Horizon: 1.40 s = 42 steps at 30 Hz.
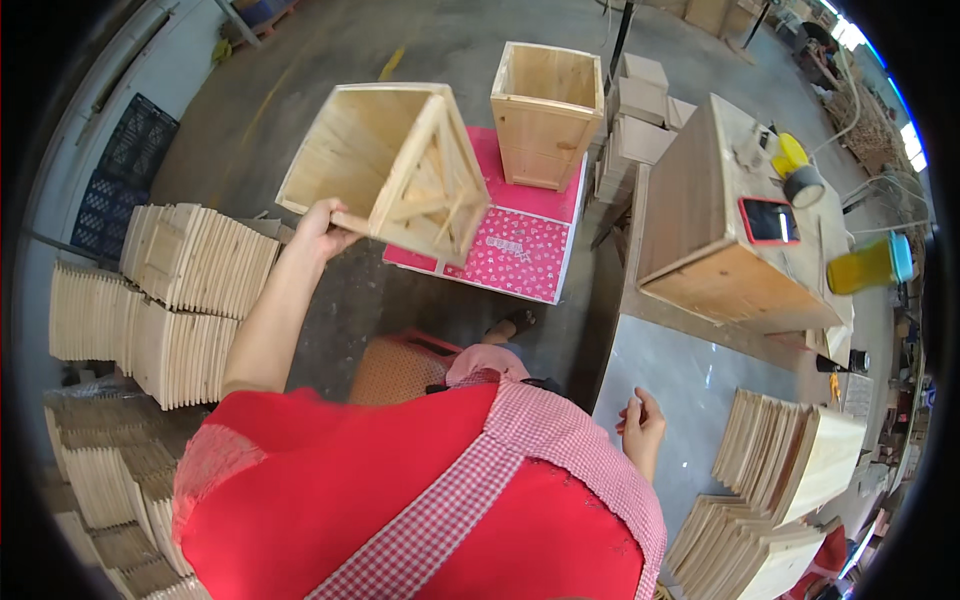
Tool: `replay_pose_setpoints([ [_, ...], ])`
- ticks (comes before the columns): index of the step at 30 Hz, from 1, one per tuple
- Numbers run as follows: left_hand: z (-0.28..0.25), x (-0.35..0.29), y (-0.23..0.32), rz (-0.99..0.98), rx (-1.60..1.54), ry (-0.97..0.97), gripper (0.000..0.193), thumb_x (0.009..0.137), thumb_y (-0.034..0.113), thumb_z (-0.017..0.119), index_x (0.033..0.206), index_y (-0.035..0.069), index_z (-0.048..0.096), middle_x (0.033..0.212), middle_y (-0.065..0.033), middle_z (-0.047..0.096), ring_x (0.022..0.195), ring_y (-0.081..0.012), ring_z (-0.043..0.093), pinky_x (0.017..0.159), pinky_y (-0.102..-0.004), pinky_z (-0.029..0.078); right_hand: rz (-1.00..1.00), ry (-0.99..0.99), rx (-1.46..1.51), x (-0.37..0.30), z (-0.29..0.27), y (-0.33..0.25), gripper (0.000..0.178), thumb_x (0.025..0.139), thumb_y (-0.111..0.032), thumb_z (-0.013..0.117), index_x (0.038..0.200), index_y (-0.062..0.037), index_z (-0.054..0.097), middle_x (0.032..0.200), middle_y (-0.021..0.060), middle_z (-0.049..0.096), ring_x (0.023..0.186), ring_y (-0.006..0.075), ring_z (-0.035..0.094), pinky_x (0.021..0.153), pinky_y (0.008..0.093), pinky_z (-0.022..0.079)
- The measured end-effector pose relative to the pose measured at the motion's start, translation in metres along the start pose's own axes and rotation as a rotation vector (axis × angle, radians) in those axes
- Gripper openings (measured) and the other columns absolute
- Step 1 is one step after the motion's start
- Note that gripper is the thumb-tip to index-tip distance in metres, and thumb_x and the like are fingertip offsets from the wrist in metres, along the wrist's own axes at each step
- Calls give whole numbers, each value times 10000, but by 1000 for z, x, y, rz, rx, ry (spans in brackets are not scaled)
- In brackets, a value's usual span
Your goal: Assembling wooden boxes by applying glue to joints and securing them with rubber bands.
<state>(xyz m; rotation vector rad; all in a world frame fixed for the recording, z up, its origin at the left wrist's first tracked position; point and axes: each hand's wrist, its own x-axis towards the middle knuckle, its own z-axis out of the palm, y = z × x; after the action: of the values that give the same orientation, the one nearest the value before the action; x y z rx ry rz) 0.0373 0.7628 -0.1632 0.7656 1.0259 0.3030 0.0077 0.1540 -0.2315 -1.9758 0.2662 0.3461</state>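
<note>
Concrete floor [340,62] spreads across a workshop. The left hand [325,230] is closed around the near edge of a tilted wooden box [385,160], held in the air; the right hand [643,425], half-open and apparently empty, is by the grey counter [660,365]. Beyond, a second box [545,130] stands upright on a pink patterned surface [525,262]. Both look largely assembled; stacked panels [190,265] remain loose, suggesting plenty left.
</note>
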Motion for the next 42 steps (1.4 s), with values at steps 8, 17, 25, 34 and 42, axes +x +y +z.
replay_pose_setpoints([
  [8,129,244,6,-44,-239,132,408,941,46,462,1332,-69,449,1395,-283,504,1330,-476,497,1077,-717,440,298,41,-97,74,32,-2,310,1042,-143,570,1265,61,640,758,74,649,588,111,587,491,265,472],
  [17,242,374,15,-35,15,148,391,990,96,380,1336,-69,459,1440,-304,496,1337,-489,502,1070,-726,431,426,124,4,116,41,-10,324,1050,-156,562,1297,44,623,776,76,650,565,112,578,500,266,487],
  [25,259,376,19,-61,100,148,400,1032,154,413,1366,-56,477,1429,-285,521,1333,-466,512,1084,-693,442,568,79,48,98,65,21,335,1050,-173,566,1296,47,625,783,68,654,601,97,577,516,261,476],
  [34,258,324,-17,327,433,106,526,1028,410,508,1440,83,513,1418,-174,583,1340,-334,535,1018,-628,488,629,155,119,-3,110,194,334,1032,-245,577,1218,18,665,846,71,670,733,163,630,612,348,517],
  [42,252,241,-34,1215,1770,194,641,856,330,738,1411,57,567,1490,-170,533,1390,-353,487,1147,-451,411,734,40,24,-48,105,270,326,1014,-251,576,1202,-4,677,948,88,684,849,198,648,699,362,529],
])
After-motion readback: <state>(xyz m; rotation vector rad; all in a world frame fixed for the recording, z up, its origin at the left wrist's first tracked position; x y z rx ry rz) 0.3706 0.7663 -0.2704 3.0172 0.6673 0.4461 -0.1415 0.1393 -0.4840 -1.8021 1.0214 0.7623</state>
